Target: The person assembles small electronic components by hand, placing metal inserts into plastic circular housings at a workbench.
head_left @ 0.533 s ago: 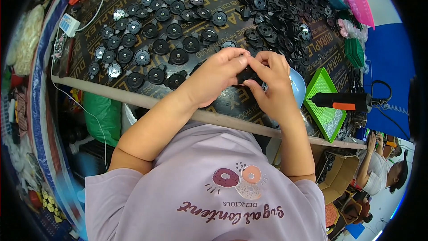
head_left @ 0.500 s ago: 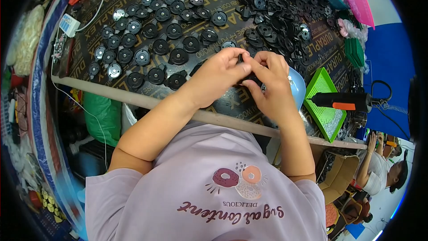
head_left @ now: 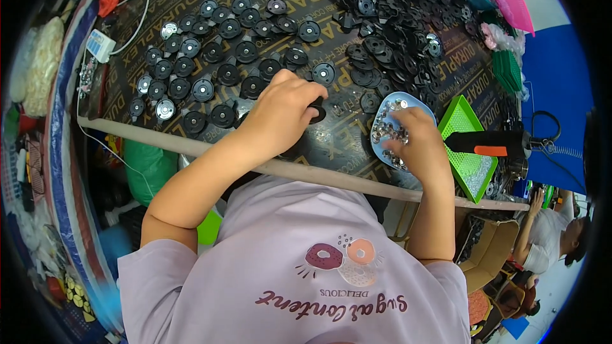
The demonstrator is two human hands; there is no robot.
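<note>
My left hand [head_left: 278,113] is above the near middle of the table, thumb and fingers closed on a black round part [head_left: 318,114]; much of that part is hidden by the hand. To its right, my right hand [head_left: 424,143] reaches over a light blue dish [head_left: 396,97], thumb and fingers apart above the small shiny metal pieces [head_left: 385,129] inside. Whether a fingertip touches a piece is hard to tell. Several black discs with metal centres [head_left: 228,74] lie spread out beyond my left hand. One such disc [head_left: 323,74] lies just past its fingertips.
A big heap of black parts [head_left: 408,44] covers the far right of the table [head_left: 344,146]. At right, a black and orange power screwdriver [head_left: 488,143] lies across a green basket [head_left: 468,109]. A white cable [head_left: 148,6] runs at far left. Another person [head_left: 551,236] sits at right.
My hands have parted from where they met in the middle. The left one moved slightly left with a black part; the right one moved right, over the blue dish.
</note>
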